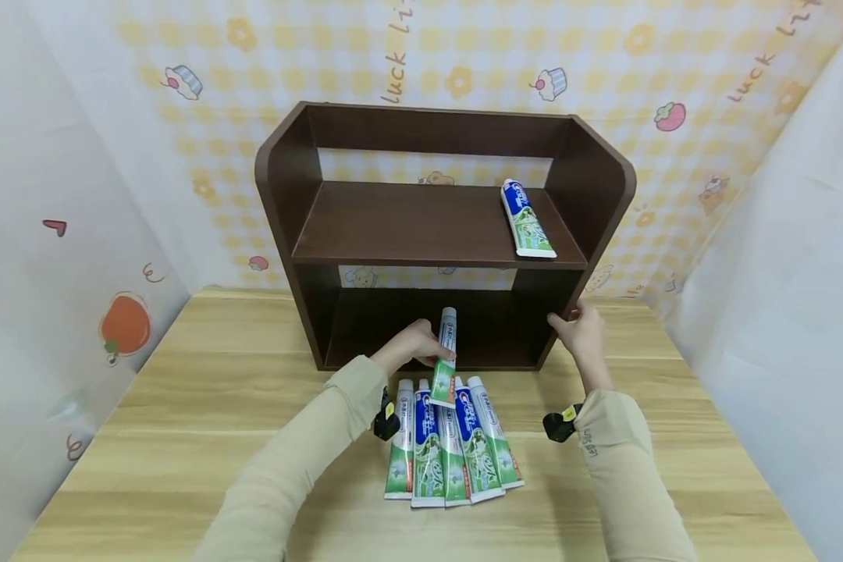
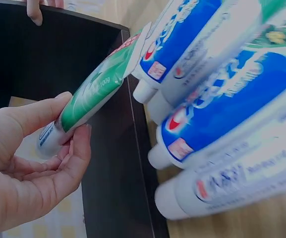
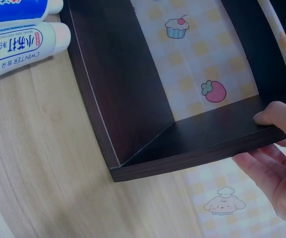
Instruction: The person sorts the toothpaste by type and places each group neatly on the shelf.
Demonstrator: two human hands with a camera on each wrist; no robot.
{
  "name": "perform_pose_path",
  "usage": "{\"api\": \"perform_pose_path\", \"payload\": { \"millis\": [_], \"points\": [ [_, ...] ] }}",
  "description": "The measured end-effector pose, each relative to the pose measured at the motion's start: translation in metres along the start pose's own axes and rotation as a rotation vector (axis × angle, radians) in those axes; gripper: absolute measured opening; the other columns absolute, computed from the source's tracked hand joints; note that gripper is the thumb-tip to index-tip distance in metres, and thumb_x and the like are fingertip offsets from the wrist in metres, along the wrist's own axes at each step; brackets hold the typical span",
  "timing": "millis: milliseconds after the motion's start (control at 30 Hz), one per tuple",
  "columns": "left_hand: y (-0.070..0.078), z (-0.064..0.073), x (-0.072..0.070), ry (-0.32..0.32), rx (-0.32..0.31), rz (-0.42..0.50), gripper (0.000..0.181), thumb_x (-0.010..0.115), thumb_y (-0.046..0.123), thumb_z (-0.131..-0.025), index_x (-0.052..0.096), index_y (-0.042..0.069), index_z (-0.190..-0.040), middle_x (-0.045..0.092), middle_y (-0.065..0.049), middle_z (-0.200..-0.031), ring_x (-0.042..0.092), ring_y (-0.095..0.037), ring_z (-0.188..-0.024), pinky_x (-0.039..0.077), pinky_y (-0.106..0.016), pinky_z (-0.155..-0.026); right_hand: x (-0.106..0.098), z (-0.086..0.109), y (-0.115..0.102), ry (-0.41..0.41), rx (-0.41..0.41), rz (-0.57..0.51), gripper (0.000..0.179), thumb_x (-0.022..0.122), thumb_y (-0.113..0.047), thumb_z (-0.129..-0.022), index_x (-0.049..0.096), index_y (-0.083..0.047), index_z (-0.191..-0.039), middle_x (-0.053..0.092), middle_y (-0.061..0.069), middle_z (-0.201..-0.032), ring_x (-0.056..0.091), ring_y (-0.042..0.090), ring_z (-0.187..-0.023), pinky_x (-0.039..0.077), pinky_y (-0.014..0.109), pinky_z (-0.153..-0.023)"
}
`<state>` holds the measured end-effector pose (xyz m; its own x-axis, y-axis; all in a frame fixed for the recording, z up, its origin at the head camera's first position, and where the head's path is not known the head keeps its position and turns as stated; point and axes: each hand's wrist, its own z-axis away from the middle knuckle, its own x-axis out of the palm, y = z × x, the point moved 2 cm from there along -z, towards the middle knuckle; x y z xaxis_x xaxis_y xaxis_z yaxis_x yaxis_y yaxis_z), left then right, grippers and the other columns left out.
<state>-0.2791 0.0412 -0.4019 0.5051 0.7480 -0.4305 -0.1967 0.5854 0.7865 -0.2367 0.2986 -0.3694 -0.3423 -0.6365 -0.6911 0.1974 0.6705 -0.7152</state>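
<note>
My left hand (image 1: 420, 343) pinches a white-and-green toothpaste tube (image 1: 447, 343) at the front of the shelf's lower compartment. In the left wrist view the thumb and fingers hold that tube around its middle, its flat green end towards the other tubes. My right hand (image 1: 581, 332) grips the right side panel of the dark brown shelf (image 1: 428, 264), thumb inside and fingers outside, as the right wrist view shows. Several toothpaste tubes (image 1: 427, 453), blue-green and white-green, lie side by side on the table before the shelf, caps towards it.
A blue-and-green toothpaste tube (image 1: 527, 218) lies at the right of the upper shelf board (image 1: 407, 222). The wooden table (image 1: 267, 421) runs out to both sides. A patterned cloth (image 1: 457, 47) hangs behind, with white sheets (image 1: 77, 195) at the sides.
</note>
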Motion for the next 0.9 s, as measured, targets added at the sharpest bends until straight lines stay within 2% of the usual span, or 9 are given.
{"api": "perform_pose_path", "payload": {
  "millis": [233, 300, 467, 500, 567, 700, 733, 833, 900],
  "points": [
    [0.012, -0.027, 0.009, -0.008, -0.023, 0.122, 0.085, 0.070, 0.005, -0.078, 0.015, -0.004, -0.143, 0.039, -0.022, -0.132, 0.059, -0.028, -0.097, 0.054, -0.029, -0.080, 0.001, 0.000, -0.001, 0.000, -0.006, -0.002, 0.026, 0.059, -0.021, -0.084, 0.054, -0.001, -0.100, 0.060, 0.024, -0.101, 0.059, 0.034, -0.089, 0.047, 0.032, -0.064],
    [0.011, -0.045, 0.015, 0.008, -0.005, 0.145, 0.091, 0.072, 0.007, -0.076, 0.013, -0.004, -0.143, 0.036, -0.021, -0.134, 0.060, -0.024, -0.091, 0.055, -0.027, -0.076, 0.000, 0.000, -0.001, 0.001, 0.003, -0.003, 0.025, 0.059, -0.020, -0.084, 0.054, -0.001, -0.099, 0.060, 0.022, -0.099, 0.060, 0.033, -0.087, 0.045, 0.029, -0.061],
    [-0.013, -0.144, 0.046, 0.063, 0.089, 0.195, 0.096, 0.081, 0.012, -0.067, 0.021, -0.004, -0.139, 0.045, -0.019, -0.122, 0.061, -0.021, -0.078, 0.055, -0.028, -0.064, -0.001, 0.000, 0.002, 0.022, 0.011, -0.001, 0.025, 0.059, -0.020, -0.084, 0.055, 0.000, -0.099, 0.060, 0.024, -0.099, 0.061, 0.033, -0.087, 0.047, 0.032, -0.064],
    [-0.009, -0.144, 0.049, 0.082, 0.101, 0.184, 0.092, 0.080, 0.012, -0.068, 0.023, -0.004, -0.138, 0.046, -0.019, -0.121, 0.062, -0.022, -0.083, 0.056, -0.029, -0.067, -0.001, -0.001, 0.003, 0.024, 0.013, -0.003, 0.026, 0.059, -0.020, -0.084, 0.055, 0.000, -0.100, 0.060, 0.024, -0.100, 0.061, 0.034, -0.088, 0.048, 0.034, -0.065],
    [-0.016, -0.173, 0.060, 0.084, 0.118, 0.210, 0.088, 0.081, 0.013, -0.066, 0.029, 0.000, -0.136, 0.050, -0.016, -0.116, 0.063, -0.022, -0.082, 0.056, -0.031, -0.067, 0.001, 0.000, 0.004, 0.027, 0.015, -0.009, 0.026, 0.059, -0.019, -0.084, 0.055, 0.000, -0.100, 0.060, 0.024, -0.100, 0.061, 0.034, -0.088, 0.048, 0.035, -0.066],
    [-0.018, -0.190, 0.071, 0.129, 0.175, 0.221, 0.075, 0.084, 0.014, -0.062, 0.042, -0.002, -0.121, 0.055, -0.016, -0.100, 0.063, -0.022, -0.072, 0.055, -0.030, -0.060, 0.004, 0.000, 0.005, 0.028, 0.020, -0.018, 0.024, 0.060, -0.019, -0.083, 0.055, 0.000, -0.097, 0.061, 0.023, -0.099, 0.061, 0.033, -0.087, 0.048, 0.034, -0.066],
    [-0.023, -0.209, 0.076, 0.134, 0.190, 0.236, 0.073, 0.086, 0.015, -0.060, 0.044, -0.002, -0.117, 0.056, -0.015, -0.096, 0.063, -0.022, -0.068, 0.055, -0.030, -0.057, 0.005, 0.000, 0.005, 0.028, 0.021, -0.019, 0.024, 0.060, -0.019, -0.083, 0.055, 0.000, -0.096, 0.061, 0.023, -0.098, 0.061, 0.032, -0.087, 0.048, 0.033, -0.066],
    [-0.016, -0.205, 0.079, 0.150, 0.222, 0.257, 0.066, 0.086, 0.018, -0.059, 0.047, -0.003, -0.107, 0.056, -0.015, -0.091, 0.062, -0.022, -0.065, 0.054, -0.030, -0.055, 0.004, 0.000, 0.004, 0.036, 0.018, -0.025, 0.023, 0.061, -0.018, -0.082, 0.056, 0.000, -0.095, 0.062, 0.023, -0.096, 0.061, 0.032, -0.085, 0.048, 0.031, -0.063],
    [-0.004, -0.184, 0.078, 0.149, 0.211, 0.287, 0.060, 0.084, 0.016, -0.061, 0.050, -0.004, -0.106, 0.059, -0.016, -0.095, 0.065, -0.025, -0.072, 0.056, -0.032, -0.062, 0.002, -0.002, 0.003, 0.043, 0.015, -0.028, 0.023, 0.061, -0.018, -0.082, 0.056, 0.000, -0.096, 0.062, 0.023, -0.096, 0.061, 0.032, -0.084, 0.048, 0.031, -0.062]
  ]
}}
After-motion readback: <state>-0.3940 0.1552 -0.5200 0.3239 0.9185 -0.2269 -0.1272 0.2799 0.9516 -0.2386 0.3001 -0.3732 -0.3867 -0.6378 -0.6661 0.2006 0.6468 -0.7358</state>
